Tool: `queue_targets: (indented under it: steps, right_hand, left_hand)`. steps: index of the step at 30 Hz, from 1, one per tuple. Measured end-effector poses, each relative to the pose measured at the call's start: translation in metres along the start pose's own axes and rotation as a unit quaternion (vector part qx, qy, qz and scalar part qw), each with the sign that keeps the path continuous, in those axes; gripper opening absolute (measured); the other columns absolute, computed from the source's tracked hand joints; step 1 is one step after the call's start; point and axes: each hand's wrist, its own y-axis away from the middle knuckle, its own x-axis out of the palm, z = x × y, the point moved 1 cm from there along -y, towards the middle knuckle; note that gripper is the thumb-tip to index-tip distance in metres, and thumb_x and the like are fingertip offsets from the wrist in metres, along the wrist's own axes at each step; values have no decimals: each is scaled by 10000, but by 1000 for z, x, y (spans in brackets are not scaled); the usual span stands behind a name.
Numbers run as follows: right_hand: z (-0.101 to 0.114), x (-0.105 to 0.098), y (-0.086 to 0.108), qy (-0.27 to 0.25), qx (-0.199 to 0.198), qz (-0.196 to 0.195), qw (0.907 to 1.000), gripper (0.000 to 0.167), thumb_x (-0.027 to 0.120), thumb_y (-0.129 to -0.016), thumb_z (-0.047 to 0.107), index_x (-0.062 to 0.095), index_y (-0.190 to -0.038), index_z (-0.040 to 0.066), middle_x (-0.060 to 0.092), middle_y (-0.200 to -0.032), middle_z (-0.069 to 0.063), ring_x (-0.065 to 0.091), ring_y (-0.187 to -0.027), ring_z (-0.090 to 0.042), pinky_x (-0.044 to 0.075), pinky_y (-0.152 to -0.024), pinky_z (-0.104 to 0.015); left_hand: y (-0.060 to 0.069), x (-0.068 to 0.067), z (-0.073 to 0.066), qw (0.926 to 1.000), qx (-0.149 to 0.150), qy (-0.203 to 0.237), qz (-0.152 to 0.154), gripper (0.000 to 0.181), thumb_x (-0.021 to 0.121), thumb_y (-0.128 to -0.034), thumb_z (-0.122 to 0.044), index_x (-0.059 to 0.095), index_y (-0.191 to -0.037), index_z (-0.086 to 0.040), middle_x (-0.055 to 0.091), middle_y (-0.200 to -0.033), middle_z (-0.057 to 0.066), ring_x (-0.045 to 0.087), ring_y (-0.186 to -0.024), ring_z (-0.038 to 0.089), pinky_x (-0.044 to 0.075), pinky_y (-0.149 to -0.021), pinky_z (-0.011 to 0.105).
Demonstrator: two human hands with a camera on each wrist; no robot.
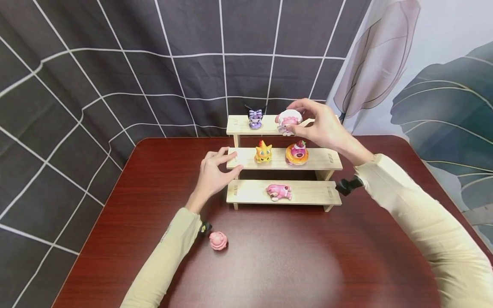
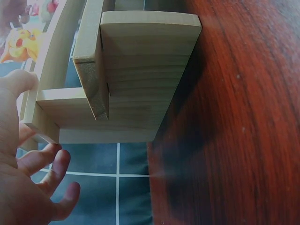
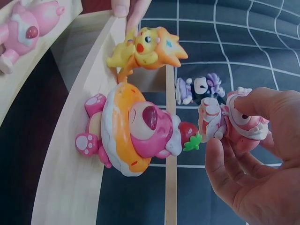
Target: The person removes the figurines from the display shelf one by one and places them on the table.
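Note:
Above the top tier of a three-tier wooden display stand [image 1: 246, 164], my right hand [image 1: 321, 124] pinches a pink-and-white figurine [image 1: 289, 121] between thumb and fingers. At the left end of the middle tier, my left hand [image 1: 216, 169] grips the board, thumb at the front and a finger behind. A purple figurine [image 1: 255, 119] stands on the top tier, left of the held one. The middle tier bears a yellow figurine [image 1: 263, 152] and a pink bear figurine in a doughnut ring [image 3: 140, 129]. On the bottom tier lies a pink bear figurine [image 1: 279, 192].
A small pink swirled piece [image 1: 218, 241] sits on the dark red table [image 1: 269, 265], beside my left sleeve. Behind the table hangs a dark gridded curtain [image 1: 192, 72]. A pale leaf-patterned curtain [image 1: 439, 107] is at the right.

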Motion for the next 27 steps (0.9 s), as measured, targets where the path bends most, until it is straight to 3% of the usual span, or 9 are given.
queue_targets:
  steps: [13, 22, 27]
  right_hand:
    - [7, 3, 12, 237, -11, -3, 9997, 404, 776, -827, 45, 644, -1209, 30, 682, -1095, -104, 670, -901, -269, 548, -715, -238]
    - [12, 8, 21, -260, -272, 107, 9992, 418, 774, -816, -47, 620, -1203, -16, 668, -1099, -144, 634, -894, -272, 526, -728, -192]
    - [15, 10, 26, -360, -211, 163, 9990, 417, 775, -816, -52, 624, -1202, -13, 659, -1098, -126, 633, -863, -244, 526, -738, -197]
  left_hand:
    - [0, -1, -2, 10000, -76, -43, 27, 456, 865, -763, -304, 765, -1163, -109, 610, -1323, 195, 561, -1049, 307, 410, -845, 500]
    - [1, -1, -3, 9999, -128, -28, 46, 445, 856, -775, -297, 763, -1165, -104, 607, -1327, 194, 558, -1060, 306, 402, -850, 501]
    - [0, -1, -3, 9999, -121, -16, 30, 444, 860, -771, -294, 765, -1162, -105, 608, -1325, 194, 559, -1065, 303, 401, -855, 499]
